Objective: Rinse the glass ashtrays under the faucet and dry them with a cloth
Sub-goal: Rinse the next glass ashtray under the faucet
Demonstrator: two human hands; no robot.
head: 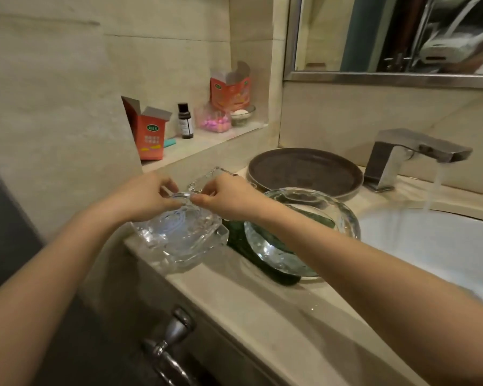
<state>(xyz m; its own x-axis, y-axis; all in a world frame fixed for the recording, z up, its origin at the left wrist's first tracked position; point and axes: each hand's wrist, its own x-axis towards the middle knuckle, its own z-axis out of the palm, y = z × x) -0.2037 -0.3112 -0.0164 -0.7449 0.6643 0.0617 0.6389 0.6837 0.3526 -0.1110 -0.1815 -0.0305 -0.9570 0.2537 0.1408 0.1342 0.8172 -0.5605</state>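
A thick square glass ashtray (pixel 179 240) stands on the counter's left end. My left hand (pixel 148 199) and my right hand (pixel 226 199) both pinch its far rim from either side. Another clear glass ashtray (pixel 207 176) lies just behind my fingers. A round glass ashtray (pixel 329 213) sits to the right on a dark green cloth (pixel 240 240); my right forearm crosses over it. The steel faucet (pixel 402 157) at the back right runs water into the white sink (pixel 430 246).
A round dark plate (pixel 304 168) lies behind the round ashtray. A wall niche holds two orange boxes (pixel 148 135), a small brown bottle (pixel 185 121) and a little glass dish (pixel 241 114). A mirror (pixel 374 37) hangs above. A metal handle (pixel 170 346) sticks out below the counter edge.
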